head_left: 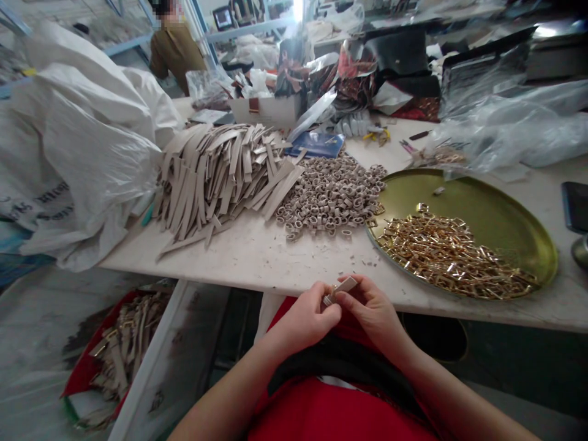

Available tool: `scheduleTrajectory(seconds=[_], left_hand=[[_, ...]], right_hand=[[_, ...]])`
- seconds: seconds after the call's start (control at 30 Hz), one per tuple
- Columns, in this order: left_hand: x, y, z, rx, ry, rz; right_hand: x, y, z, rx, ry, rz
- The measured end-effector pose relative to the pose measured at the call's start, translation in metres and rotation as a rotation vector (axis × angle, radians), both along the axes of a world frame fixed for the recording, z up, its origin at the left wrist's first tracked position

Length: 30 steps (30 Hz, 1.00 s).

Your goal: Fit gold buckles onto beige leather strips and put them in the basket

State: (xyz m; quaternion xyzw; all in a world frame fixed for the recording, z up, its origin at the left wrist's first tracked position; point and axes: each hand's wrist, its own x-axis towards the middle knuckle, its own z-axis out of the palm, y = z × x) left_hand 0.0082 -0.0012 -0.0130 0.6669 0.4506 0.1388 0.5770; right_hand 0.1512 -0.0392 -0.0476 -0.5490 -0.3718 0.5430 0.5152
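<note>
Close to my body, at the table's front edge, my left hand (316,311) and my right hand (366,304) meet around a beige strap (345,285). Fingers of both hands are closed on it, and its flat end sticks up between them. Some metal seems to show by the left fingertips, but the fingers cover most of it. Beyond the hands lies a heap of small beige strap loops (328,196). Left of that is a large pile of flat beige straps (220,174). On the right, a round gold tray (496,208) carries many gold buckles (452,254).
A white sack (82,135) bulges at the left of the table (248,245). Below it, a red container (87,367) holds buckled straps. Clear plastic bags (519,128), yellow-handled snips (379,136) and a dark phone (575,207) lie around. A person (177,52) is at the back left.
</note>
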Motion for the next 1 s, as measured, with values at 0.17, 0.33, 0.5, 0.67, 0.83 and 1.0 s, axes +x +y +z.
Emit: scheduleTrajectory(seconds=[0.17, 0.33, 0.5, 0.67, 0.83, 1.0], left_hand=[[0.000, 0.000, -0.002, -0.136, -0.110, -0.004], [0.002, -0.005, -0.004, -0.188, -0.160, 0.056], [0.005, -0.015, 0.003, -0.185, -0.186, 0.121], [0.004, -0.023, 0.007, -0.175, -0.162, 0.168], [0.002, -0.032, 0.003, 0.029, -0.071, 0.196], [-0.004, -0.038, 0.010, 0.014, -0.133, 0.140]], right_hand=[[0.000, -0.002, 0.007, -0.112, 0.184, 0.055], [-0.003, -0.006, 0.013, -0.152, 0.366, 0.074], [-0.002, -0.012, 0.013, -0.112, 0.280, 0.012], [0.000, -0.019, 0.016, -0.016, 0.096, 0.051], [0.001, -0.032, 0.016, 0.309, -0.445, 0.035], [0.004, -0.036, 0.025, 0.321, -0.520, 0.016]])
